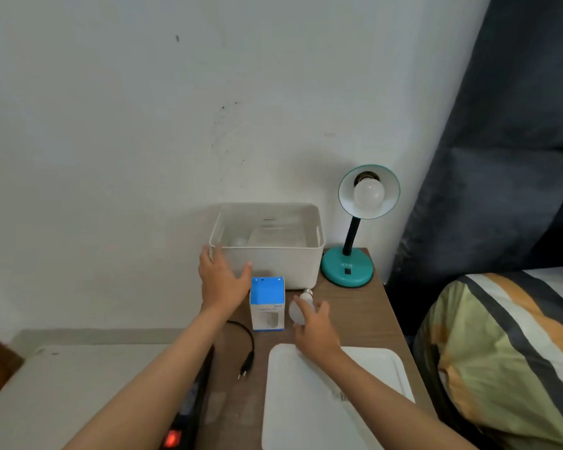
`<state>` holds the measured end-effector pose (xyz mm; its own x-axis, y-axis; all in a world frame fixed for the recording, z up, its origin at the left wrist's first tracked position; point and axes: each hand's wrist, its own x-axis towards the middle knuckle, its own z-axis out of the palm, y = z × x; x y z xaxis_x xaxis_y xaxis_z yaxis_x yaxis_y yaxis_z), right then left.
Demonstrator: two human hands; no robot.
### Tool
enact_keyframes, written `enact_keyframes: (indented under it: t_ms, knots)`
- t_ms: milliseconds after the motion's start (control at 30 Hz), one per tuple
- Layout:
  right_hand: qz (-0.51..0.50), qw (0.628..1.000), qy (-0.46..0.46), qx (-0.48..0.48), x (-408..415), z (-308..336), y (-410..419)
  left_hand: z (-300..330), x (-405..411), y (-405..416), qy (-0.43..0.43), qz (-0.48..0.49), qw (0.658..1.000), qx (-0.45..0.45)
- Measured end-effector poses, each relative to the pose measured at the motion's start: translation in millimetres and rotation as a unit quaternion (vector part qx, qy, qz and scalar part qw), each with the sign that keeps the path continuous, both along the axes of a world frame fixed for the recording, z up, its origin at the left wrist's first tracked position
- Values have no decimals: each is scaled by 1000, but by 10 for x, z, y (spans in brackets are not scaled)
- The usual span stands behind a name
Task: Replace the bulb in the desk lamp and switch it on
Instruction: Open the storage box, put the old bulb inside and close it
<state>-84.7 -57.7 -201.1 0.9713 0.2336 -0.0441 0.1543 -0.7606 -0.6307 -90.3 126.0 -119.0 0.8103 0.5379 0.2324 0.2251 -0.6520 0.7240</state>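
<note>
A teal desk lamp (pixel 346 269) stands at the back right of the wooden table, its shade tilted toward me with a white bulb (pixel 369 192) screwed in and unlit. A loose white bulb (pixel 299 307) lies on the table in front of the bin; my right hand (pixel 314 331) rests over it, fingers curled around its globe. A blue and white bulb box (pixel 268 303) stands upright just left of it. My left hand (pixel 221 280) is spread open against the front left corner of the white bin (pixel 267 251). The lamp's black plug (pixel 245 370) lies unplugged on the table.
A white lid or tray (pixel 371 371) lies near the table's front right. A black power strip (pixel 184 427) with a red lit switch runs along the left edge. The bin holds pale items, one like a bulb. A striped pillow (pixel 507 352) is right of the table.
</note>
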Motion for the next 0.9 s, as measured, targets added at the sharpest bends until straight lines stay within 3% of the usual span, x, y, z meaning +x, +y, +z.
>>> enact_keyframes:
  t_ms: [200, 333, 567, 667, 900]
  knots:
    - [-33, 988, -47, 144, 9, -103, -115, -31, 329, 91, 9, 6, 1000, -10]
    - [-80, 967, -139, 200, -16, 44, -242, -41, 458, 62, -5, 34, 999, -19]
    - [-19, 908, -293, 298, 316, 739, -112, -11, 586, 13, 10, 71, 997, -22]
    - [8, 907, -315, 278, 587, 1052, 81, -5, 611, 29, 18, 73, 997, -21]
    - [10, 969, -202, 141, 1349, 1206, 449, -19, 630, 64, 33, 85, 995, -26]
